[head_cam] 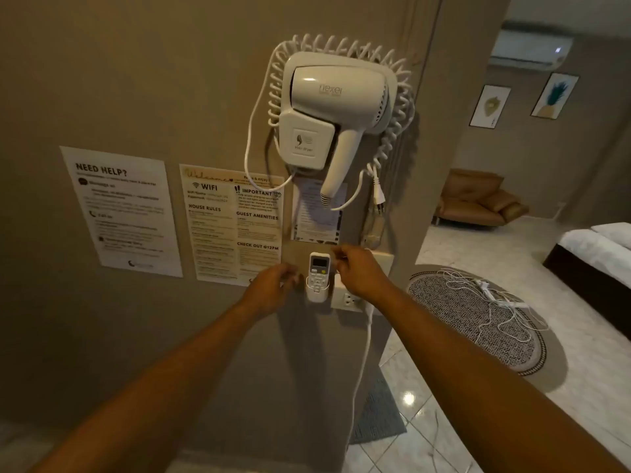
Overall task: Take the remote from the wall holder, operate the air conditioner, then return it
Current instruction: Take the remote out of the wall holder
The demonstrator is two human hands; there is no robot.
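Note:
A white remote with a small screen stands upright in a white wall holder on the beige wall. My left hand hovers just left of the holder, fingers curled and slightly apart, holding nothing. My right hand is just right of the remote's top, its fingertips close to the remote's edge; I cannot tell whether they touch it. The white air conditioner hangs high on the far wall at the upper right, with a small light lit.
A white wall hair dryer with a coiled cord hangs above the holder. Paper notices are stuck to the wall at left. An outlet with a white cable sits beside the holder. A round rug, a brown sofa and a bed lie to the right.

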